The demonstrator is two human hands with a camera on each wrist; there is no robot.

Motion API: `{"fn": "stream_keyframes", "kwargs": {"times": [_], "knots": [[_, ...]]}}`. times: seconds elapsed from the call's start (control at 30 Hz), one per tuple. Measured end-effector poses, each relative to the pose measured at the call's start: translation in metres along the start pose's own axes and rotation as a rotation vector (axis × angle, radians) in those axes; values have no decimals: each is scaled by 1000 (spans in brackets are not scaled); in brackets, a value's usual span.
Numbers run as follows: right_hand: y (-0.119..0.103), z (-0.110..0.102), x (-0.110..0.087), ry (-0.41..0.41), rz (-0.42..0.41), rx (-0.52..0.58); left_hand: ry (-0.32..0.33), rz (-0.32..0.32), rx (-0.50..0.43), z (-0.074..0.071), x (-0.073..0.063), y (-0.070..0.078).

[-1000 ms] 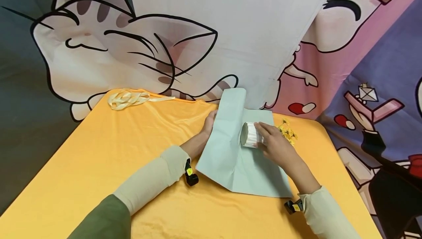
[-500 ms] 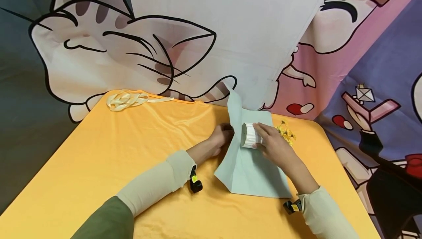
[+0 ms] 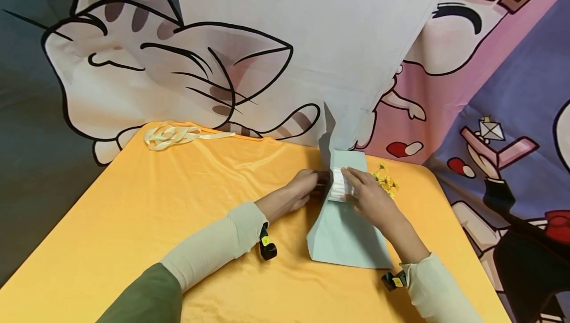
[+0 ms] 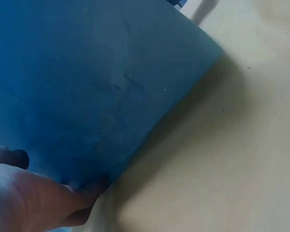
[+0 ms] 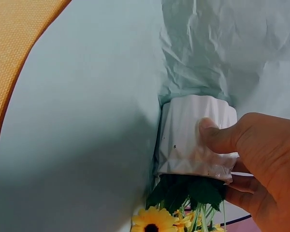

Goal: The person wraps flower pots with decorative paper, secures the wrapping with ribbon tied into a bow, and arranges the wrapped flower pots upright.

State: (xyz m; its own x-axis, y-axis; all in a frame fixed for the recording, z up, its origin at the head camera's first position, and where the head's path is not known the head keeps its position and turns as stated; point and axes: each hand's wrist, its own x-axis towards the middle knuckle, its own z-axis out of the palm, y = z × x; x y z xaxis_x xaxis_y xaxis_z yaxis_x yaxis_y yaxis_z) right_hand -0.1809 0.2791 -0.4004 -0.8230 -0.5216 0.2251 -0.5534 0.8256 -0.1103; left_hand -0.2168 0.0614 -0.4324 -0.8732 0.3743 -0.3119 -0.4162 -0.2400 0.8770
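A white ribbed flower pot [image 3: 338, 184] lies on its side on a pale blue-green sheet of wrapping paper [image 3: 352, 241]. My right hand [image 3: 376, 204] grips the pot, thumb across its wall in the right wrist view and fingers on the far side. Dark leaves [image 5: 188, 191] and yellow flowers [image 5: 154, 222] come out of the pot's mouth. On the left, the paper stands raised against the pot's base, and my left hand [image 3: 300, 189] presses it from outside with extended fingers. The left wrist view has the hand [image 4: 34, 198] low on the paper's outer face [image 4: 96, 72]; its fingertips are in shadow.
A loose bundle of cream ribbon [image 3: 171, 135] lies at the back left of the table with its yellow cloth [image 3: 213, 184]. Behind the table hangs a backdrop [image 3: 334, 41] with cartoon figures, close to the paper's upper end.
My left hand has moved right, from the paper's left edge to behind its raised part. The left flap has gone from leaning left to upright against the pot. The right hand stays on the pot.
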Motion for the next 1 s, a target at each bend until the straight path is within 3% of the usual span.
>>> {"fn": "stream_keyframes", "kwargs": {"times": [0.33, 0.67, 1.0], "knots": [[3, -1, -4, 19, -10, -17, -26, -19, -13, 4, 1, 9], [5, -3, -7, 1, 2, -23, 44, 16, 18, 11, -1, 10], [14, 1, -10, 124, -128, -46, 92, 18, 74, 20, -2, 13]]}}
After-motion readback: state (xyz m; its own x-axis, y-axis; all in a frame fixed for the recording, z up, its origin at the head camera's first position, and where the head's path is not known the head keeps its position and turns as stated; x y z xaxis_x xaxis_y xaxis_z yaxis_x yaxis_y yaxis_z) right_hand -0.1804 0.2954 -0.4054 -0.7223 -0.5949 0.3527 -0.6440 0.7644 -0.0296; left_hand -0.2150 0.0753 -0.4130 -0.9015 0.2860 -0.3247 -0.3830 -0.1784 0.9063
